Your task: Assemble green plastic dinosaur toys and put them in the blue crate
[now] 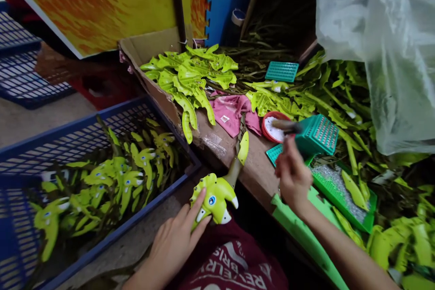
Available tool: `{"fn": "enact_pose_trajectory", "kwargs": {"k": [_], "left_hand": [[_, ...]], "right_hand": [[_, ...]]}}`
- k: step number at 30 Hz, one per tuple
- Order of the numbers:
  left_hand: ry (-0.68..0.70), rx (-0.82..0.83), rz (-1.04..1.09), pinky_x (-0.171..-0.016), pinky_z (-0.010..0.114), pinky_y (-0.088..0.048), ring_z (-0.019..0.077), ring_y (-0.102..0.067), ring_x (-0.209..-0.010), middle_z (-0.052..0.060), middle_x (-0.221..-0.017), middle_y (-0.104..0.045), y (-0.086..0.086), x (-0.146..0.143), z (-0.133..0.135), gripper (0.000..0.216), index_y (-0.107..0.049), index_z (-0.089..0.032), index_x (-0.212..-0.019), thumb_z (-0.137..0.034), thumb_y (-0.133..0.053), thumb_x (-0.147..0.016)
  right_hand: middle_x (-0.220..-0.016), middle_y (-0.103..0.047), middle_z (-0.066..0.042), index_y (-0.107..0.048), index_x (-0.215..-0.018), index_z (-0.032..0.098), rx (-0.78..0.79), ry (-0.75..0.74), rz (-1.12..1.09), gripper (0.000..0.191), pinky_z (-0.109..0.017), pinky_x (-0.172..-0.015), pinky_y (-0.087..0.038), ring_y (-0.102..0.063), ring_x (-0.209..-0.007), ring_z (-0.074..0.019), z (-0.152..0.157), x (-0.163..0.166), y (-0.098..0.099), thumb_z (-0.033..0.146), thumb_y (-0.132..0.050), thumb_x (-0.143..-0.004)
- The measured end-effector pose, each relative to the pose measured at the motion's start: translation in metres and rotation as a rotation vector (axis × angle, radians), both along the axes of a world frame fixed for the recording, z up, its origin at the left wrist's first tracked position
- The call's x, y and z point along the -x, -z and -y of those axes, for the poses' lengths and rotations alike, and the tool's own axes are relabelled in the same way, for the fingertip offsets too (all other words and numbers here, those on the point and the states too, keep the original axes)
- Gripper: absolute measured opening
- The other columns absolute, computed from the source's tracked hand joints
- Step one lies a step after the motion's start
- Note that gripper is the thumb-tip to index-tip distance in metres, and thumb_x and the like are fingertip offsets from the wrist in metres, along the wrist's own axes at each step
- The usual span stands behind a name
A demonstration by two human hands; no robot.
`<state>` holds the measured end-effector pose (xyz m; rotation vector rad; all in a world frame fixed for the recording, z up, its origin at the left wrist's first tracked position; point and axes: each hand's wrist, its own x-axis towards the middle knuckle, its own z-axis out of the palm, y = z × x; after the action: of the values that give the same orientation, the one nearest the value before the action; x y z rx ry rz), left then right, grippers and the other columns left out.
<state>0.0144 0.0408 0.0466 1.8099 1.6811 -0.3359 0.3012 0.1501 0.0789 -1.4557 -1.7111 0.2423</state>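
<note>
My left hand [181, 231] holds a yellow-green toy dinosaur head [217, 195] with white horns and a blue eye, above my lap. Its thumb and fingers rest on the toy's near side. A dark olive stem with a yellow-green piece [243, 147] extends from the head toward the bench. My right hand [292, 174] is closed in a raised fist at the bench edge. At the top of that fist is a blurred hammer-like tool [283, 125], brownish with a dark end. Behind it stand a red bowl [263, 128] of white bits and a tilted green perforated basket [314, 133].
On the left, a blue crate [199, 163] holds several similar toys. Yellow-green plastic shells [190, 74] pile up on the bench [217, 142], beside a pink cloth [234, 111]. A green tray [372, 210] contains small silvery parts. A translucent plastic bag [390, 54] hangs at right.
</note>
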Motion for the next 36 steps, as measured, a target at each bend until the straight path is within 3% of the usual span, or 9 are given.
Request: {"fn": "enact_pose_trajectory", "kwargs": {"k": [4, 9, 14, 19, 23, 26, 28, 31, 36], "left_hand": [[0.011, -0.015, -0.017, -0.091, 0.046, -0.058, 0.0310, -0.073, -0.104, 0.007, -0.134, -0.065, 0.000, -0.003, -0.007, 0.062, -0.006, -0.043, -0.161, -0.039, -0.038, -0.108], [0.029, -0.052, -0.015, -0.090, 0.043, -0.058, 0.0301, -0.073, -0.103, 0.008, -0.127, -0.067, -0.002, -0.009, -0.014, 0.063, -0.011, -0.039, -0.163, -0.040, -0.040, -0.108], [0.039, -0.081, -0.025, -0.085, 0.042, -0.059, 0.0299, -0.074, -0.098, 0.009, -0.122, -0.068, -0.007, -0.020, -0.020, 0.062, -0.017, -0.039, -0.163, -0.040, -0.044, -0.107], [0.034, -0.133, -0.011, -0.081, 0.039, -0.058, 0.0288, -0.075, -0.093, 0.010, -0.118, -0.069, -0.006, -0.026, -0.024, 0.068, -0.015, -0.037, -0.164, -0.046, -0.048, -0.105], [0.035, -0.202, -0.013, -0.074, 0.033, -0.056, 0.0265, -0.075, -0.089, 0.008, -0.113, -0.070, 0.002, -0.025, -0.022, 0.069, -0.014, -0.038, -0.164, -0.047, -0.049, -0.105], [0.062, -0.339, -0.008, -0.068, 0.029, -0.052, 0.0230, -0.074, -0.082, 0.006, -0.105, -0.070, 0.012, -0.023, -0.016, 0.069, -0.019, -0.036, -0.163, -0.048, -0.052, -0.104], [0.088, -0.482, -0.024, -0.063, 0.028, -0.049, 0.0204, -0.071, -0.072, 0.005, -0.096, -0.069, 0.019, -0.020, -0.006, 0.068, -0.026, -0.033, -0.162, -0.047, -0.054, -0.103], [0.121, -0.709, -0.064, -0.061, 0.029, -0.046, 0.0183, -0.064, -0.065, 0.003, -0.084, -0.063, 0.027, -0.009, 0.019, 0.061, -0.039, -0.028, -0.158, -0.045, -0.056, -0.102], [0.218, -1.016, -0.050, -0.075, 0.030, -0.047, 0.0187, -0.064, -0.081, 0.005, -0.092, -0.064, 0.035, 0.030, 0.059, 0.048, -0.049, -0.037, -0.150, -0.022, -0.050, -0.105]], "right_hand": [[-0.114, -0.078, -0.009, -0.064, -0.139, 0.024, 0.258, -0.165, 0.186, 0.044, -0.031, -0.073, -0.061, -0.074, -0.081, -0.0187, 0.016, 0.000, 0.003, 0.024, -0.050, -0.098], [-0.098, -0.078, -0.002, -0.041, -0.156, 0.033, -0.091, 0.001, 0.031, 0.059, -0.024, -0.060, -0.057, -0.065, -0.059, -0.0116, 0.035, 0.000, 0.000, 0.018, -0.050, -0.099], [-0.102, -0.079, -0.006, -0.055, -0.147, 0.023, 0.264, -0.217, 0.219, 0.047, -0.024, -0.065, -0.060, -0.073, -0.069, -0.0143, 0.047, -0.001, -0.002, 0.021, -0.048, -0.100], [-0.087, -0.076, -0.003, -0.044, -0.154, 0.030, 0.127, -0.109, 0.075, 0.054, -0.022, -0.050, -0.054, -0.062, -0.053, -0.0122, 0.070, 0.004, -0.033, 0.021, -0.049, -0.101], [-0.086, -0.079, -0.004, -0.054, -0.148, 0.025, 0.277, -0.264, 0.132, 0.046, -0.023, -0.049, -0.055, -0.067, -0.054, -0.0143, 0.074, 0.024, -0.008, 0.026, -0.045, -0.102], [-0.115, -0.078, -0.008, -0.050, -0.151, 0.023, 0.385, -0.295, 0.220, 0.048, -0.024, -0.069, -0.062, -0.077, -0.082, -0.0158, 0.074, 0.026, 0.002, 0.026, -0.043, -0.104], [-0.129, -0.073, -0.008, -0.044, -0.155, 0.027, 0.303, -0.223, 0.271, 0.052, -0.025, -0.078, -0.061, -0.076, -0.095, -0.0168, 0.079, 0.012, -0.004, 0.024, -0.046, -0.103], [-0.108, -0.077, -0.007, -0.038, -0.158, 0.029, 0.103, -0.085, 0.458, 0.059, -0.024, -0.064, -0.056, -0.073, -0.076, -0.0167, 0.096, -0.029, -0.010, 0.022, -0.051, -0.101], [-0.084, -0.066, -0.005, -0.050, -0.150, 0.022, 0.116, 0.011, 1.047, 0.052, -0.026, -0.043, -0.028, -0.051, -0.053, -0.0148, 0.114, -0.104, 0.021, 0.021, -0.050, -0.098]]}}
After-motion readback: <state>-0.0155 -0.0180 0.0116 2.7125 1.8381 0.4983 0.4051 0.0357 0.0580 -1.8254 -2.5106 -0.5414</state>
